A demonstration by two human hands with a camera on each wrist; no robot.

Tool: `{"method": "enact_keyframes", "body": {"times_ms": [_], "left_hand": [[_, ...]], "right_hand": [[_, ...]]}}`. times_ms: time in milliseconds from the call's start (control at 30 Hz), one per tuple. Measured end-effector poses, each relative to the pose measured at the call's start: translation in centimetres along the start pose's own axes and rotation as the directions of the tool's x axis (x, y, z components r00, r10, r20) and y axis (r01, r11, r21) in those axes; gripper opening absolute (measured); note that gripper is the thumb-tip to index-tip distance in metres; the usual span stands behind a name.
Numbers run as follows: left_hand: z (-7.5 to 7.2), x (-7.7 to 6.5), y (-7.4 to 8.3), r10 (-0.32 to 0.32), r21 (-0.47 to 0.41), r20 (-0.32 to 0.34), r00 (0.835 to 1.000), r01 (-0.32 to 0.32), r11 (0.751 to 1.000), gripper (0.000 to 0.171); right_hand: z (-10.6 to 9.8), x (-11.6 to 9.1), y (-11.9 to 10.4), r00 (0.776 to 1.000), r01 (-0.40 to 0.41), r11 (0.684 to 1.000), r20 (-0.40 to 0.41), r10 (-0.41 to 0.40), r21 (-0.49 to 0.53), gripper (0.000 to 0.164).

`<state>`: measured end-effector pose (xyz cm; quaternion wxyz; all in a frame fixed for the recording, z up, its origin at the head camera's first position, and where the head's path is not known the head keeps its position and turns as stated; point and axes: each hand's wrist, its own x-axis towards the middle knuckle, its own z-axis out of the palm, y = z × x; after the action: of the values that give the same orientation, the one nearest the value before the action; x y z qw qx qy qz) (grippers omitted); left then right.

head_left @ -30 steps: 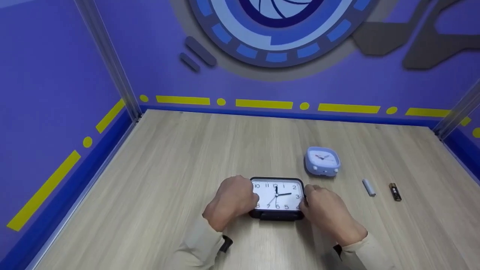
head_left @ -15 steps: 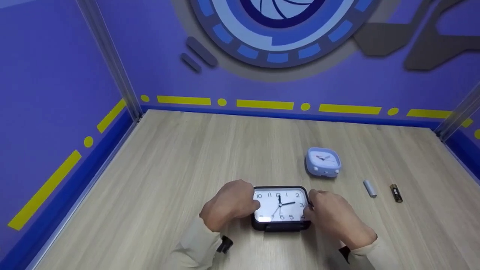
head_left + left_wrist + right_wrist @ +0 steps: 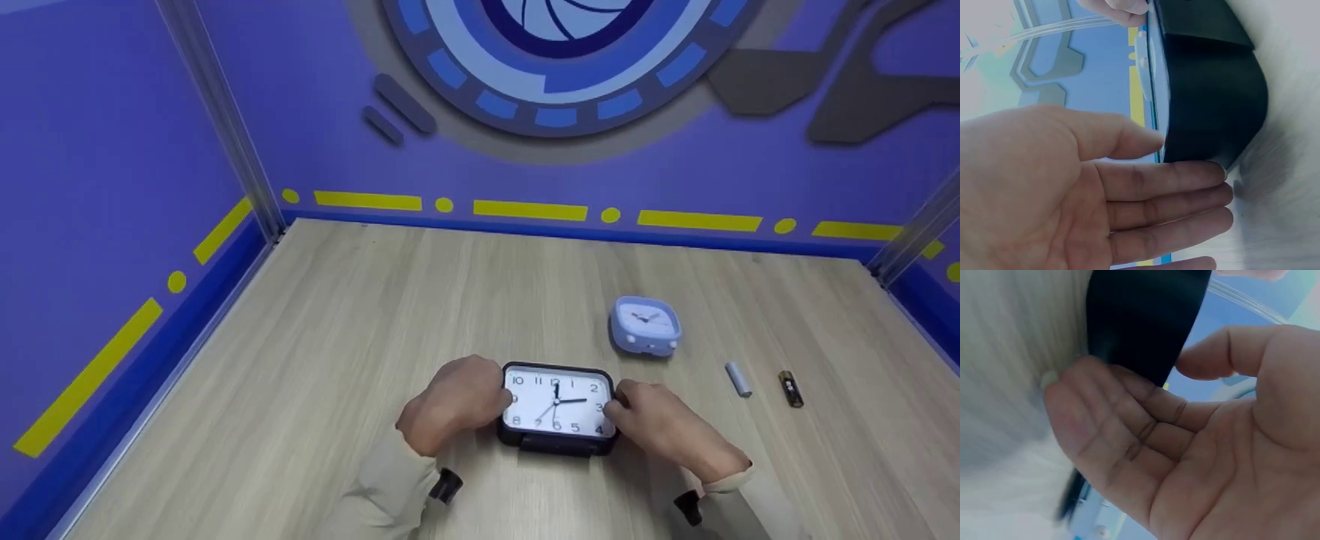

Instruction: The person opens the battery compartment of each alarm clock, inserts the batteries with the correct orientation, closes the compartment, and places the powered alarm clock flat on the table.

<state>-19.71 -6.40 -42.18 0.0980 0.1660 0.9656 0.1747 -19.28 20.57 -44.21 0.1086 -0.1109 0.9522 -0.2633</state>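
Left hand (image 3: 459,397), right hand (image 3: 671,427): fingers pinch one black clock (image 3: 556,409). Worktop (image 3: 360,315): one blue clock (image 3: 646,327), one grey battery (image 3: 738,379), one black battery (image 3: 790,389).

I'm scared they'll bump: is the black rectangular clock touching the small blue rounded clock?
Apart. The head view shows pale tabletop between the black rectangular clock and the small blue rounded clock.

Looks like smooth matt black plastic around the large clock (image 3: 556,406), and smooth blue plastic with a soft finish on the small clock (image 3: 646,328). Shows wood grain with a faint sheen across the tabletop (image 3: 360,322). Seems metal, dully shiny, at the corner post (image 3: 217,112); cloth, creased and matt, at the sleeve (image 3: 394,484).
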Motion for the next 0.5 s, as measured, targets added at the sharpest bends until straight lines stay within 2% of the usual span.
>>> {"method": "enact_keyframes", "body": {"times_ms": [133, 300, 367, 500], "left_hand": [[0.3, 0.5, -0.5, -0.005, -0.054, -0.025, 1.000, 0.004, 0.999, 0.043], [0.8, 0.7, -1.2, -0.060, -0.146, -0.071, 0.996, 0.049, 0.988, 0.046], [0.9, 0.8, -1.3, -0.082, -0.164, -0.087, 0.993, 0.067, 0.984, 0.047], [1.0, 1.1, -1.2, -0.099, -0.178, -0.108, 0.989, 0.078, 0.981, 0.047]], "right_hand": [[0.3, 0.2, 0.6, 0.999, -0.043, 0.992, 0.014, 0.041, 0.118, 0.016], [0.7, 0.7, 1.3, 0.997, -0.066, 0.946, 0.052, 0.052, 0.317, 0.016], [0.7, 1.0, 1.5, 0.997, -0.055, 0.930, 0.063, 0.035, 0.364, 0.017], [0.6, 1.1, 1.9, 0.998, -0.037, 0.918, 0.058, 0.015, 0.395, 0.017]]}}
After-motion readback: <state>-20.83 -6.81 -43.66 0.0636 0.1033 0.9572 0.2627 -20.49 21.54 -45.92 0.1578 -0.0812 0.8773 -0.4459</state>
